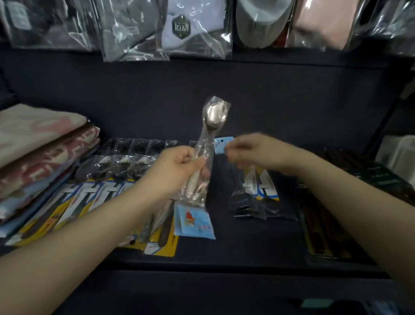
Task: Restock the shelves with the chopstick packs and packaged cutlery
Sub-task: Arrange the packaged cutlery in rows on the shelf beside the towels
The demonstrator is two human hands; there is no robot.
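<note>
My left hand (178, 168) grips a clear pack of metal spoons (213, 116) by the handles, bowls pointing up, a blue card hanging at its lower end. To its right, my right hand (256, 152) is blurred and pinches the light blue header card of another cutlery pack (222, 144) that hangs down to dark spoon bowls. Both hands are above the dark shelf (229, 249). Rows of packaged cutlery on yellow-and-blue cards (84, 198) lie on the shelf at the left. Dark chopstick packs (323, 223) lie at the right.
Folded towels (35, 160) are stacked at the left end of the shelf. Bagged socks and garments (184, 27) hang above the shelf. A whitish container (406, 155) stands at the far right. The shelf's front edge runs below my forearms.
</note>
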